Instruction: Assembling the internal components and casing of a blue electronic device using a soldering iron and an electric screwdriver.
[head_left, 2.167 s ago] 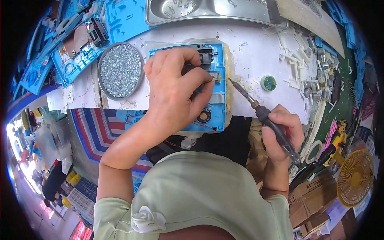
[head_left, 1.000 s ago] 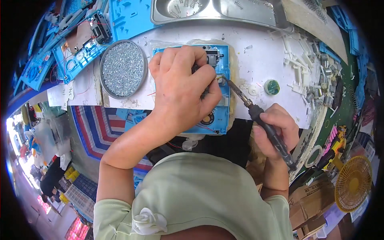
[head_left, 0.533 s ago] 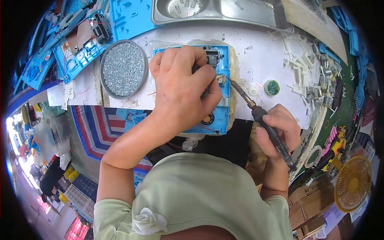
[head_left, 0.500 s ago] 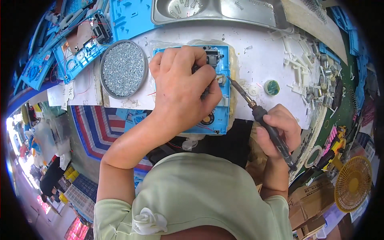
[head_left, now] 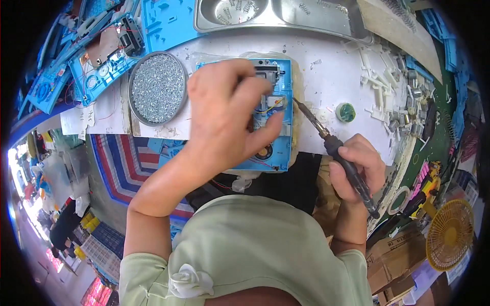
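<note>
My left hand point(head_left: 217, 115) hovers over a blue plastic casing point(head_left: 285, 148), its thumb and fingers apart and slightly blurred. It hides the left part of the casing. Inside the casing are a black mechanism point(head_left: 269, 69) near the top, a small white part point(head_left: 276, 102) with a yellow wire, and a round black-rimmed piece point(head_left: 264, 152) lower down. My right hand point(head_left: 361, 166) grips a soldering iron point(head_left: 334, 145) by its black handle. The iron's tip points up and left, close to the casing's right edge beside the white part.
A round dish point(head_left: 131, 99) of small screws stands left of the casing. Behind is a metal tray point(head_left: 275, 28) with springs. A small tin point(head_left: 345, 112) with green contents sits to the right, near white plastic parts point(head_left: 375, 76) and metal cylinders point(head_left: 408, 97). Wired blue shells point(head_left: 97, 76) are piled far left.
My left hand's fingers have spread and lifted off the parts in the casing, uncovering the white part and yellow wire. The soldering iron has barely moved.
</note>
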The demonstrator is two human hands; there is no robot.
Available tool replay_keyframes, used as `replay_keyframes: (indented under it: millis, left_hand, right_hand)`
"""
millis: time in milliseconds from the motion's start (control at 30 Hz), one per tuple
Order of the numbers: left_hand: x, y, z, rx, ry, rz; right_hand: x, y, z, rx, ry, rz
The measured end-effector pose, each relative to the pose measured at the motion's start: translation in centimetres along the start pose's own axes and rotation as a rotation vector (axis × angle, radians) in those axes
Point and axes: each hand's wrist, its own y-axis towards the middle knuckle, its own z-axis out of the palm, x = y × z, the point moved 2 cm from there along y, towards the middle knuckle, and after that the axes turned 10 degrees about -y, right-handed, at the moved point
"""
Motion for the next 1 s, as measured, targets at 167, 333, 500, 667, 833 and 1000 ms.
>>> replay_keyframes:
  millis: [167, 333, 500, 667, 833, 1000]
  left_hand:
    - [1.5, -2.7, -5.2, 0.142, 0.121, -0.264]
    - [1.7, -3.3, -6.3, 0.198, 0.103, -0.153]
    - [2.6, -1.5, -3.9, -0.110, -0.071, 0.160]
    - [1.9, -1.1, -1.5, -0.025, -0.534, -0.317]
    - [1.9, -1.7, -1.6, -0.003, -0.734, -0.549]
    - [2.4, -1.8, -2.0, 0.045, -0.593, -0.450]
  right_hand:
    - [-0.7, -0.7, -1.0, -0.042, 0.001, 0.024]
    - [-0.6, 0.3, -0.6, -0.043, 0.026, 0.029]
    - [0.1, 1.0, 0.3, -0.066, 0.121, 0.125]
    - [2.7, 4.3, 4.8, -0.074, 0.349, 0.326]
    - [2.1, 7.8, 7.9, 0.093, 0.153, 0.210]
    - [1.7, 8.7, 9.3, 0.099, 0.152, 0.195]
